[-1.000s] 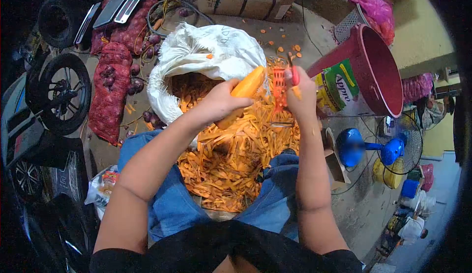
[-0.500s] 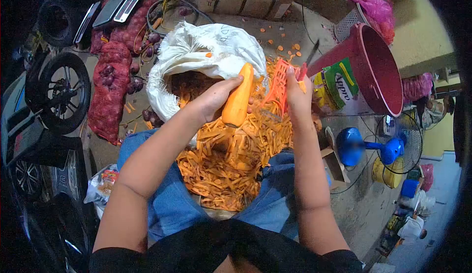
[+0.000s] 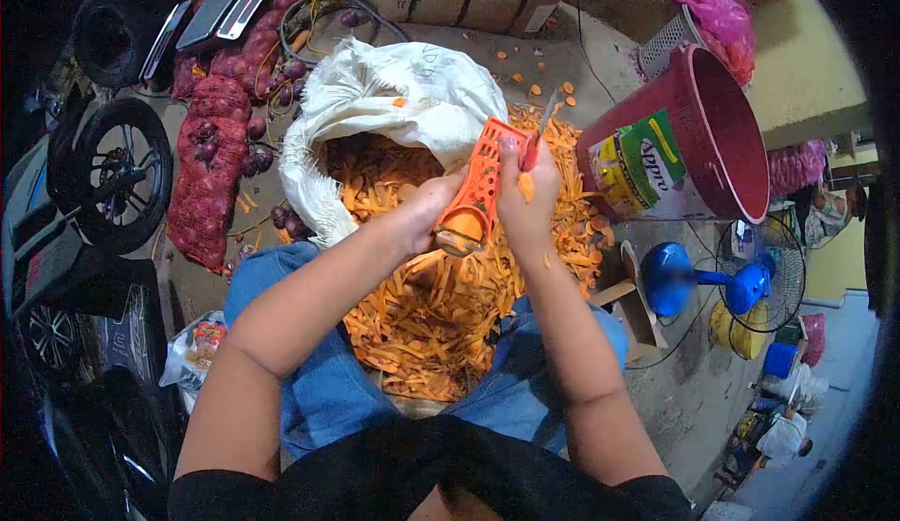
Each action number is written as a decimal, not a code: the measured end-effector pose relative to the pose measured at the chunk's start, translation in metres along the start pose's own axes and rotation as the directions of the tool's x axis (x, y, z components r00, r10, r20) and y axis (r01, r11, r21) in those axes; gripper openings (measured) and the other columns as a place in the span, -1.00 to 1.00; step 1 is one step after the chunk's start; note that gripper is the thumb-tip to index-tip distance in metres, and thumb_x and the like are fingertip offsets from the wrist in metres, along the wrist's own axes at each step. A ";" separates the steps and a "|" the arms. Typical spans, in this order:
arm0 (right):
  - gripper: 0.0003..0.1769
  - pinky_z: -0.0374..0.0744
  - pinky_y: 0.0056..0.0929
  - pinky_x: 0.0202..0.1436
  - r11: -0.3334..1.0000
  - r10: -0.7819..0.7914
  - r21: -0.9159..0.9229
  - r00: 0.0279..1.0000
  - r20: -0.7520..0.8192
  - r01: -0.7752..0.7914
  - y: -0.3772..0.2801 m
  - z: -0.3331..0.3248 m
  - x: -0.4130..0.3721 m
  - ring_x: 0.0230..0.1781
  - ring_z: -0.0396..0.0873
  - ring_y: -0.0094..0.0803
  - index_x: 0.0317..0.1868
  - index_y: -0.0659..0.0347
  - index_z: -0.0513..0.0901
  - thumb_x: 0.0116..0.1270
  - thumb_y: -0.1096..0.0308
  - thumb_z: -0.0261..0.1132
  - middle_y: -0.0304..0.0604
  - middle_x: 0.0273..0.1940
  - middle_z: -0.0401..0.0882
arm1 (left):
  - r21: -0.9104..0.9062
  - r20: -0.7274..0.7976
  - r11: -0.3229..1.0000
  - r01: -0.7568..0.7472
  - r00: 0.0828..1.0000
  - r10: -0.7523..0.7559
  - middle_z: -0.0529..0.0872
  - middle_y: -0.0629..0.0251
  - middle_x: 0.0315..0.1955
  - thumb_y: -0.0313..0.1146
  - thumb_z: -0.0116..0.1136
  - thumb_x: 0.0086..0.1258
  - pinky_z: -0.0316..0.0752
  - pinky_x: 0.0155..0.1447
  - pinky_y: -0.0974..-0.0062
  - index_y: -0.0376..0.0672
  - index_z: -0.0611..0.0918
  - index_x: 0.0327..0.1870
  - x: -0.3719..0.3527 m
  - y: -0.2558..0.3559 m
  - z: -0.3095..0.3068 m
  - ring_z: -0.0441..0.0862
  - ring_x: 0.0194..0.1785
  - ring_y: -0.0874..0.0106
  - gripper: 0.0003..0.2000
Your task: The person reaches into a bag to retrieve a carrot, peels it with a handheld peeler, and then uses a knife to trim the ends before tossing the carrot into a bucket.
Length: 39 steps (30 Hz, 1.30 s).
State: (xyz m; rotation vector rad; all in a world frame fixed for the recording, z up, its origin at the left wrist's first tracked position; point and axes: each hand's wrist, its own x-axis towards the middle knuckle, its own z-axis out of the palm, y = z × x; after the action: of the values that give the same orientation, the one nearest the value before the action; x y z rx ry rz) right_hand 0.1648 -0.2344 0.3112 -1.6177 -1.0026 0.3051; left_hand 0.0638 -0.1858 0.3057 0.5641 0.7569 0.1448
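Observation:
My left hand point(image 3: 429, 213) is wrapped round a peeled carrot point(image 3: 462, 227), whose lower end shows under the peeler. An orange-red peeler point(image 3: 485, 166) with a slotted body lies over the carrot. My right hand point(image 3: 527, 193) grips the peeler's upper part, and a knife point(image 3: 548, 113) with a red handle sticks up from the same hand. A carrot scrap clings to the back of that hand. Beneath both hands spreads a heap of carrot peelings point(image 3: 422, 333), reaching into the open white sack point(image 3: 403, 80).
A maroon bucket point(image 3: 689, 136) stands at the right, above a blue fan point(image 3: 667, 279). Red net bags of onions point(image 3: 211, 174), a scale point(image 3: 248, 5) and a wheel point(image 3: 127, 176) are at the left. Cardboard boxes point(image 3: 469, 0) lie behind the sack.
My right hand has moved left with the peeler and knife, bringing the peeler from beside the carrot onto it. My left hand and the carrot have shifted slightly.

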 end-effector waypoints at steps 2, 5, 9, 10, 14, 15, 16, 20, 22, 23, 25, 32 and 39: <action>-0.74 0.30 -0.51 -0.52 0.996 -0.024 -0.088 1.000 -0.011 0.023 0.001 -0.004 0.003 -0.62 0.29 -0.49 -0.47 0.31 0.38 0.18 0.25 0.04 -0.17 -0.62 0.35 | -0.057 -0.008 0.995 -0.076 0.997 0.076 0.55 0.28 -0.43 -0.19 -0.27 0.27 0.49 -0.41 0.48 -0.20 0.44 -0.22 0.003 -0.004 0.002 0.53 -0.46 0.46 -0.70; -0.77 0.32 -0.46 -0.51 0.979 -0.103 -0.191 0.986 -0.127 0.077 0.006 -0.013 0.017 -0.61 0.33 -0.41 -0.47 0.31 0.38 0.16 0.28 0.04 -0.13 -0.63 0.37 | 0.024 0.124 0.999 0.035 0.992 -0.037 0.54 0.28 -0.47 -0.14 -0.27 0.27 0.48 -0.42 0.50 -0.19 0.42 -0.18 0.000 -0.004 -0.003 0.53 -0.46 0.45 -0.68; -0.77 0.32 -0.41 -0.53 0.928 -0.192 -0.371 0.911 -0.364 0.047 0.065 -0.057 0.052 -0.63 0.35 -0.36 -0.55 0.31 0.37 0.13 0.31 0.06 -0.13 -0.64 0.38 | 0.326 0.344 0.945 0.019 0.929 -0.137 0.51 0.25 -0.48 -0.10 -0.31 0.28 0.47 -0.47 0.54 -0.18 0.29 0.00 -0.020 -0.012 0.002 0.51 -0.50 0.46 -0.61; -0.76 0.30 -0.43 -0.56 0.888 -0.259 -0.456 0.882 -0.395 0.057 0.070 -0.065 0.054 -0.66 0.32 -0.41 -0.59 0.29 0.36 0.13 0.30 0.06 -0.17 -0.67 0.36 | 0.332 0.345 0.943 0.024 0.927 -0.145 0.51 0.25 -0.48 -0.10 -0.31 0.28 0.47 -0.47 0.54 -0.18 0.29 0.00 -0.025 -0.010 0.004 0.51 -0.50 0.46 -0.61; -0.74 0.25 -0.49 -0.63 0.893 0.447 0.128 0.813 -0.373 -0.432 0.086 -0.082 0.058 -0.71 0.23 -0.53 -0.63 0.24 0.33 0.14 0.29 0.08 -0.29 -0.71 0.28 | 0.377 0.330 0.924 -0.067 0.942 -0.067 0.50 0.26 -0.40 -0.12 -0.27 0.27 0.46 -0.48 0.57 -0.17 0.25 0.05 -0.036 0.004 0.002 0.48 -0.51 0.51 -0.59; -0.73 0.21 -0.51 -0.65 0.906 0.420 0.226 0.836 -0.353 -0.359 0.083 -0.080 0.059 -0.73 0.20 -0.57 -0.64 0.22 0.31 0.14 0.29 0.08 -0.33 -0.71 0.25 | 0.427 0.267 0.898 -0.109 0.964 -0.010 0.48 0.27 -0.39 -0.11 -0.24 0.26 0.43 -0.43 0.60 -0.20 0.27 0.03 -0.032 0.004 -0.001 0.47 -0.48 0.53 -0.59; -0.72 0.18 -0.53 -0.68 0.902 0.390 0.325 0.857 -0.336 -0.283 0.079 -0.077 0.059 -0.74 0.16 -0.61 -0.64 0.19 0.29 0.14 0.28 0.08 -0.38 -0.72 0.22 | 0.479 0.204 0.865 -0.145 0.978 0.051 0.46 0.29 -0.38 -0.11 -0.21 0.25 0.40 -0.39 0.64 -0.24 0.28 0.00 -0.031 0.006 -0.003 0.46 -0.45 0.54 -0.58; -0.79 0.20 -0.62 -0.62 0.937 0.273 0.301 0.907 -0.320 -0.176 0.060 -0.058 0.059 -0.66 0.19 -0.67 -0.51 0.26 0.40 0.15 0.29 0.07 -0.39 -0.65 0.28 | 0.629 0.297 0.709 -0.319 0.941 0.160 0.50 0.24 -0.36 -0.18 0.06 0.07 0.36 -0.26 0.58 -0.31 0.34 -0.09 -0.024 0.012 -0.014 0.45 -0.35 0.50 -0.55; -0.78 0.21 -0.66 -0.58 0.929 0.249 0.340 0.923 -0.294 -0.143 0.045 -0.050 0.054 -0.61 0.19 -0.68 -0.43 0.27 0.43 0.16 0.26 0.07 -0.40 -0.59 0.30 | 0.739 0.274 0.585 -0.333 0.943 0.190 0.49 0.26 -0.33 -0.25 0.09 0.04 0.34 -0.21 0.60 -0.29 0.33 -0.06 -0.027 0.017 -0.015 0.43 -0.31 0.52 -0.55; -0.77 0.21 -0.66 -0.57 0.932 0.218 0.337 0.948 -0.232 -0.132 0.033 -0.048 0.050 -0.60 0.20 -0.69 -0.44 0.27 0.42 0.17 0.25 0.07 -0.41 -0.58 0.31 | 0.830 0.259 0.446 -0.334 0.940 0.221 0.48 0.29 -0.30 -0.31 0.12 0.01 0.31 -0.16 0.62 -0.27 0.32 -0.04 -0.028 0.019 -0.014 0.41 -0.26 0.55 -0.54; -0.74 0.22 -0.64 -0.54 0.968 0.098 0.246 0.983 -0.154 -0.058 0.041 -0.047 0.051 -0.59 0.19 -0.67 -0.48 0.26 0.38 0.17 0.20 0.06 -0.39 -0.59 0.29 | 0.873 0.237 0.360 -0.329 0.932 0.275 0.48 0.29 -0.30 -0.30 0.09 0.04 0.31 -0.16 0.62 -0.27 0.32 -0.04 -0.027 0.018 -0.013 0.41 -0.26 0.55 -0.55; -0.67 0.28 -0.50 -0.47 0.998 0.051 -0.024 0.999 -0.006 -0.051 0.029 -0.049 0.044 -0.56 0.23 -0.54 -0.52 0.31 0.34 0.15 0.18 0.07 -0.26 -0.63 0.28 | 0.347 0.023 0.923 -0.165 0.986 0.168 0.49 0.27 -0.32 -0.27 -0.11 0.18 0.37 -0.21 0.59 -0.23 0.33 -0.08 -0.013 0.017 -0.016 0.44 -0.27 0.53 -0.68; -0.88 0.34 -0.62 -0.43 0.868 0.210 0.496 0.878 -0.430 0.036 0.033 -0.064 0.050 -0.47 0.34 -0.64 -0.41 0.21 0.37 0.20 0.34 0.01 -0.33 -0.45 0.37 | 0.188 0.058 0.980 -0.057 0.997 0.046 0.52 0.24 -0.49 -0.15 -0.21 0.24 0.45 -0.40 0.58 -0.24 0.36 -0.15 -0.007 0.024 -0.019 0.50 -0.45 0.47 -0.67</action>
State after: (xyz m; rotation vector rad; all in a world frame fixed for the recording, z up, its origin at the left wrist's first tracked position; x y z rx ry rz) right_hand 0.2516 -0.2401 0.3173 -1.1814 -0.4201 0.1906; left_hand 0.0473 -0.1593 0.3116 0.7668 0.7081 0.1053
